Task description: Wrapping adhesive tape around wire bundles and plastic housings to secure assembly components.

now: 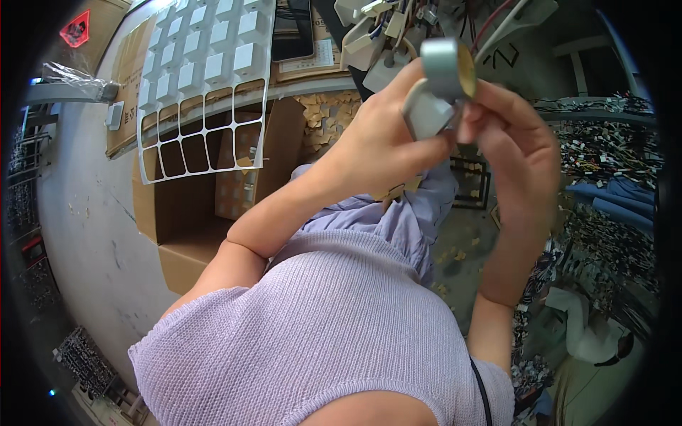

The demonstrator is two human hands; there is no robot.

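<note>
In front of my chest, at the top centre, my left hand [387,131] is closed around a small pale grey-white plastic piece [430,117]. A silver-grey ring with a yellowish inner side, like a roll of tape [440,67], sits just above that piece, against the left fingers. From the right, my right hand [522,135] reaches in with its fingers pinched together beside the piece. Motion smears it, and whatever lies between its fingertips is too small to make out.
A white sheet with rows of pale blocks [217,64] lies at upper left, its peeled cells hanging over an open cardboard box [181,199]. Behind it is a dark phone [293,32]. Wires with connectors [398,28] stand ahead; cable heaps [604,142] and another person [579,326] are at right.
</note>
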